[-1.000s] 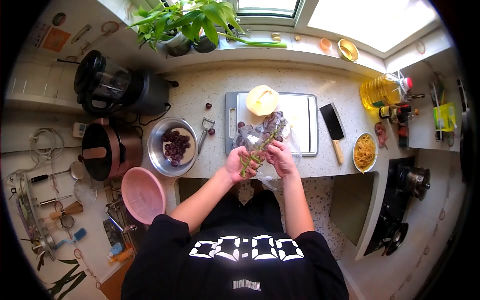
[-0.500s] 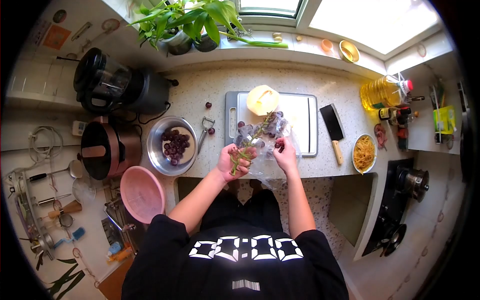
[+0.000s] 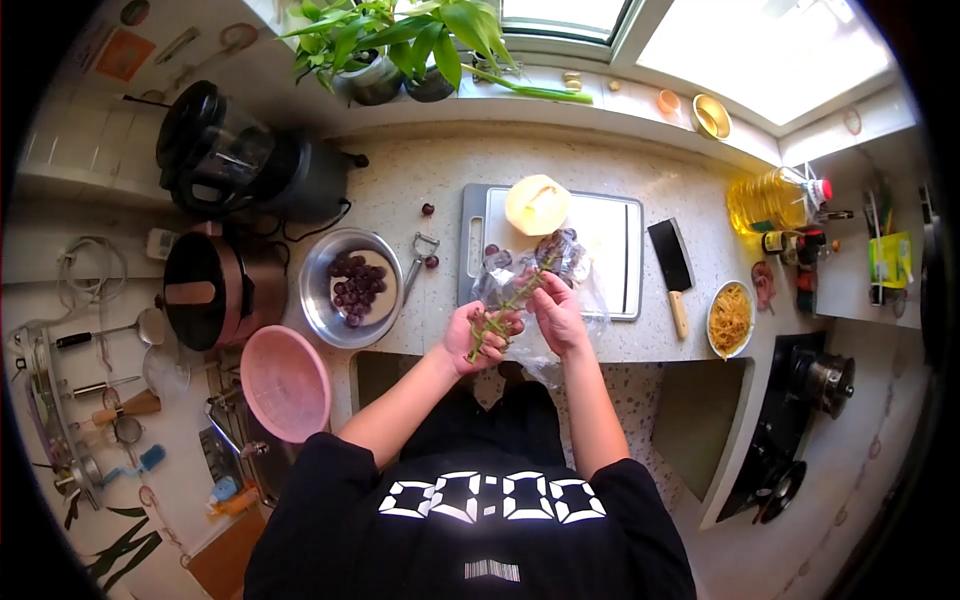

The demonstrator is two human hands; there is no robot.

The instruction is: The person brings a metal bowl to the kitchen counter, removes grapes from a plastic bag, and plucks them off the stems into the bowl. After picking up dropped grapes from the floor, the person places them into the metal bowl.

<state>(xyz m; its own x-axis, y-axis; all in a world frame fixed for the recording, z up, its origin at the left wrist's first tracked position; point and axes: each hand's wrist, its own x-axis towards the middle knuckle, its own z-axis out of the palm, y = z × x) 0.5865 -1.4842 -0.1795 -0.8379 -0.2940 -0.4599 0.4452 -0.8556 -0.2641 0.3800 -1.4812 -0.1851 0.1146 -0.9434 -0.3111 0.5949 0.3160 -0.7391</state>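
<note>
The right hand (image 3: 560,318) has moved back to the green grape stem (image 3: 522,292) at frame centre, fingertips close together, their grip unclear. The left hand (image 3: 464,335) holds the stem's lower end. At bottom centre, a black T-shirt (image 3: 440,545) reads "00:00" above a barcode (image 3: 492,570).

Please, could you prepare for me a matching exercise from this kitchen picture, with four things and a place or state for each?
Things:
1. Thin green branched stem
2. Round silver metal bowl
3. Dark-bladed cleaver with wooden handle
4. Pale yellow rounded fruit or vegetable

Places or states:
A. Contains small dark round grapes
B. At the far edge of the grey-rimmed white cutting board
C. Held in the left hand
D. Lying between the cutting board and the shredded yellow food

Right pairs: 1-C, 2-A, 3-D, 4-B
</note>
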